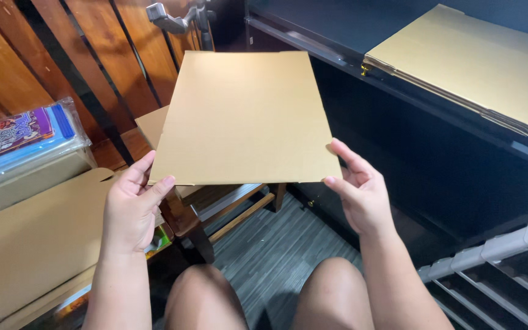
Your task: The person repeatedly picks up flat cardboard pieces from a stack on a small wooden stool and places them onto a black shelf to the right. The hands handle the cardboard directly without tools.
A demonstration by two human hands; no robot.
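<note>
Left hand [131,205]: we see the thumb on top of the flat cardboard sheet [245,119] at its near left corner, the fingers curled beneath, so the corner is pinched between them. Right hand [357,189]: half open, the fingertips touching the sheet's near right corner and edge; thumb and forefinger are spread apart, and we cannot tell whether they actually clamp the board or only steady it.

The sheet is our reference. It is held level over the knees, plain brown, uncreased on the visible face, its far edge toward the wooden door [62,55] (a grey lever handle [169,18] shows just past that edge). All four edges of the sheet are free of contact except at the two near corners.

Under the sheet, partly hidden: a second cardboard piece [153,125] and a wooden stool [227,205]. Left of the sheet, near the left forearm: an unfolded box blank [38,244], and beyond it a plastic-wrapped packet of coloured items [22,137]. Right of the sheet and well apart: a stack of flat cardboard [472,61] on a dark shelf unit [435,165]. Right and nearer than the sheet: a white slatted rack [502,269].

Open room: grey plank floor [270,244] below the sheet's near edge, between stool and shelf.
</note>
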